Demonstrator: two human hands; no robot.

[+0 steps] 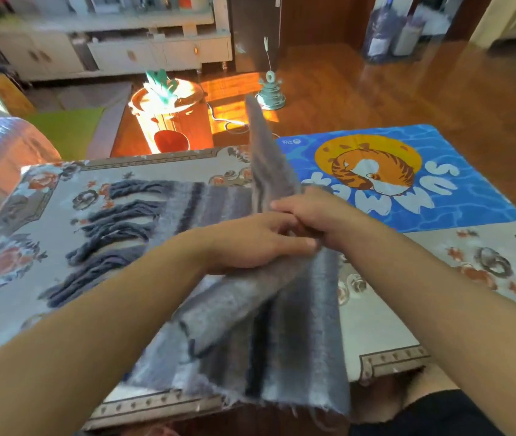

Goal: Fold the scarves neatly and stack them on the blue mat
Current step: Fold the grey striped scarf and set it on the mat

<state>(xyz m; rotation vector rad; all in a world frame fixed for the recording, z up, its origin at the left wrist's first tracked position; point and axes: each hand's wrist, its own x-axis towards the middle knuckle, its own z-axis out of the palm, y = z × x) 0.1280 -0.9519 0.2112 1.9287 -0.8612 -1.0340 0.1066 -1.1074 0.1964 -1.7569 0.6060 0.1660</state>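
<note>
Head view, single frame, some motion blur.

Left forearm entered from lower left and angled up toward centre. Left hand (250, 239) lay palm down on the grey striped scarf (250, 325), fingers extended toward the right hand and pressing the cloth; whether the thumb pinched a layer beneath could not be made out.

Scarf's fringed end (108, 228) lay flat to the left of that hand on the floral patterned cloth (407, 316); its other end draped toward the camera over the cloth's near edge.

Right forearm entered from lower right. Right hand (310, 212) met the left at centre, fingers curled around a raised fold of the scarf (266, 152), which stood up as a narrow ridge running away from the hands.

Blue mat (470, 196), printed with a curled tiger on an orange disc, lay to the right of the raised fold, partly on the patterned cloth, just beyond the right hand. No scarf lay on it.
</note>
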